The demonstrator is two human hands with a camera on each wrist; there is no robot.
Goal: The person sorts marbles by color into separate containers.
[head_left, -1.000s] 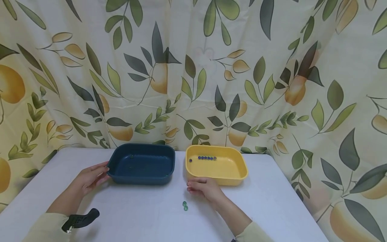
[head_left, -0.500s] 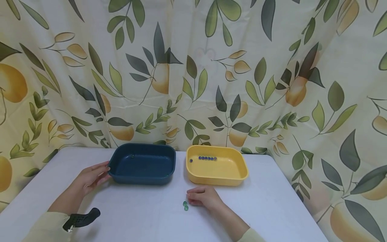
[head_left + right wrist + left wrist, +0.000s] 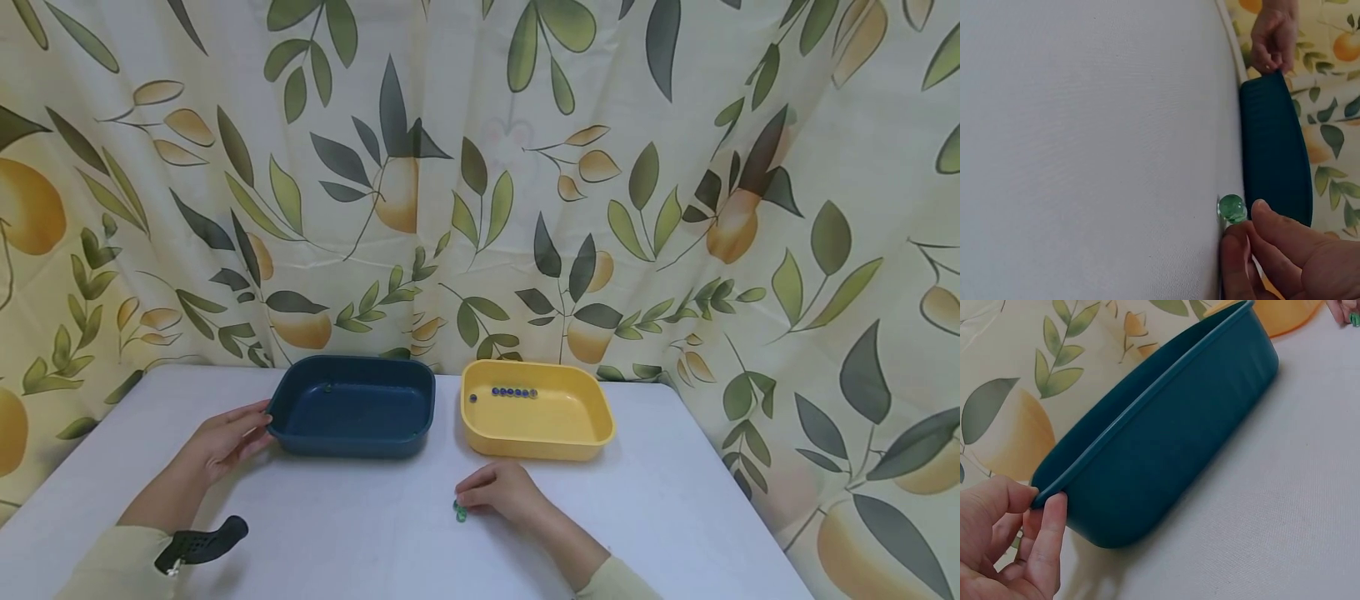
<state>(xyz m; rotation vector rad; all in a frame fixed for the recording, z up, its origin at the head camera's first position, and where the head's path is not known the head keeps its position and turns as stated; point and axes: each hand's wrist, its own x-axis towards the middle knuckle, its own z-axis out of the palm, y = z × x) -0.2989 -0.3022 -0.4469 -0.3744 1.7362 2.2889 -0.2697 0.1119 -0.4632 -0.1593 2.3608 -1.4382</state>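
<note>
My left hand (image 3: 225, 443) pinches the left end of a dark blue tray (image 3: 352, 450); in the left wrist view the thumb and fingers (image 3: 1054, 531) meet at its rim. One small green marble (image 3: 327, 387) shows inside this tray. On the white table in front lie two green marbles (image 3: 461, 516), close together. My right hand (image 3: 508, 493) is at them, thumb and forefinger beside the farther one. In the right wrist view a green marble (image 3: 1232, 208) shows just past the fingertips; whether they grip the other one cannot be made out.
A yellow tray (image 3: 540, 448) stands right of the blue one, with several blue marbles (image 3: 513, 392) in a row and a single one (image 3: 473, 398) apart at its left. Behind the white table (image 3: 337, 525) hangs a leaf-and-fruit patterned curtain (image 3: 480, 208).
My right hand has come down from the front of the yellow tray toward me and left, to the two green marbles. My left hand stays on the blue tray.
</note>
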